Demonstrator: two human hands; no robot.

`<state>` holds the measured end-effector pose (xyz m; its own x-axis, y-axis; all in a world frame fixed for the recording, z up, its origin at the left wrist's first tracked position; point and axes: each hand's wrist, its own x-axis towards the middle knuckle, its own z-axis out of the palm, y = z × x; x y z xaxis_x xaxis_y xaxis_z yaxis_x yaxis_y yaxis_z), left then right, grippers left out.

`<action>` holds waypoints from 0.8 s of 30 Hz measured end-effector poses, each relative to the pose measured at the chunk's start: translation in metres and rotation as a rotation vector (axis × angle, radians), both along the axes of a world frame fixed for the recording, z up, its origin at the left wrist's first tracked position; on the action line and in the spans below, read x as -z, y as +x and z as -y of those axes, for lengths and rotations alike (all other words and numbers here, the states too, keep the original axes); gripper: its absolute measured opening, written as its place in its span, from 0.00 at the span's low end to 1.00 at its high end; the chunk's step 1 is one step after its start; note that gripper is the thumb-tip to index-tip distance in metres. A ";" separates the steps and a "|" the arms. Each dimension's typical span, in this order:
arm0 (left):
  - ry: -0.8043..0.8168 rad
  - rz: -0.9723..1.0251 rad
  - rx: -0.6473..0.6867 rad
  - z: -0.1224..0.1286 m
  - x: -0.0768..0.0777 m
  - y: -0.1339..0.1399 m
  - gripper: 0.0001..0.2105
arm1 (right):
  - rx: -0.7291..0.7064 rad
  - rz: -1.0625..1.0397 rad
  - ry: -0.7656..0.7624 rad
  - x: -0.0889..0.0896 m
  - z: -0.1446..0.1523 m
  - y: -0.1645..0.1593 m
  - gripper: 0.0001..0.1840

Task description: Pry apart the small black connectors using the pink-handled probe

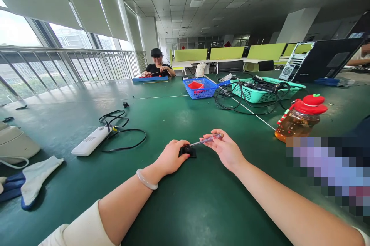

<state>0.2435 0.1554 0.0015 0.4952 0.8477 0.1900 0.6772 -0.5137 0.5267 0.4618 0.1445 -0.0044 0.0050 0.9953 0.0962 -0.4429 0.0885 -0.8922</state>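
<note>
With twelve o'clock straight away from the wearer, the white device [91, 141] lies at about ten o'clock from the left hand [170, 158], well apart from it on the green table [179, 207]. That hand comes in from about eight o'clock and is clamped on the small black block [189, 153], fingers on its far left side and thumb on its near side. The block sits low at the table, between the hands; the left hand is the nearer, touching it. The slim screwdriver [208, 139] slants in from the right, its long axis running roughly from eight o'clock at the tip to two at the handle. The tip appears to meet the block's top; whether it sits in anything there is too small to tell. The right hand [228, 151] pinches the handle at about two to three o'clock from the block, apart from both block and left hand
</note>
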 end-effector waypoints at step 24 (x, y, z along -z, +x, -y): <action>0.024 -0.014 0.008 0.001 -0.001 -0.001 0.14 | 0.112 0.050 0.002 0.000 0.000 0.004 0.23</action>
